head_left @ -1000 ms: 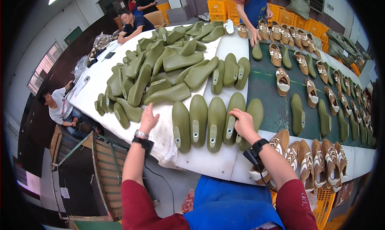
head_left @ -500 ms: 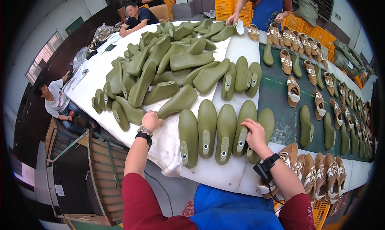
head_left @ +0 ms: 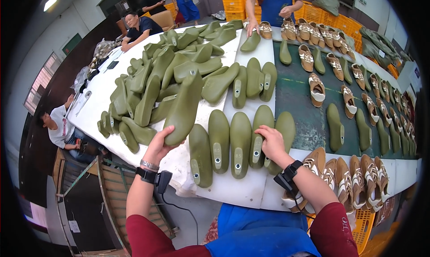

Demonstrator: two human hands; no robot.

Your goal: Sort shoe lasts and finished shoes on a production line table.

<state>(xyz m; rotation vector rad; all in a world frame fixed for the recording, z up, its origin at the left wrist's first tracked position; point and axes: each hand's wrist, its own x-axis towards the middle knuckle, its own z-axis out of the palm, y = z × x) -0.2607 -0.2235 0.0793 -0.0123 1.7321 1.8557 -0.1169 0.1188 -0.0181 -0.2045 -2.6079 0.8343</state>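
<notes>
Left hand [head_left: 162,144] wrapped round the lower, rounded end of a green last [head_left: 184,107]; last tilted, holed end uppermost, raised in front of the pile [head_left: 145,89] on the white cloth [head_left: 181,169]. Right hand [head_left: 273,144] narrow, fingers bent, touching the right-hand lasts of a row of five [head_left: 240,143] near the edge of the counter [head_left: 230,190]; cannot tell whether it grips. Three more lasts [head_left: 254,80] stand beyond the row. To the right, brown-and-white shoes [head_left: 316,90] and lasts on a green surface [head_left: 298,118]. Far side: a co-worker's hand [head_left: 252,26] touches another last [head_left: 250,43].
</notes>
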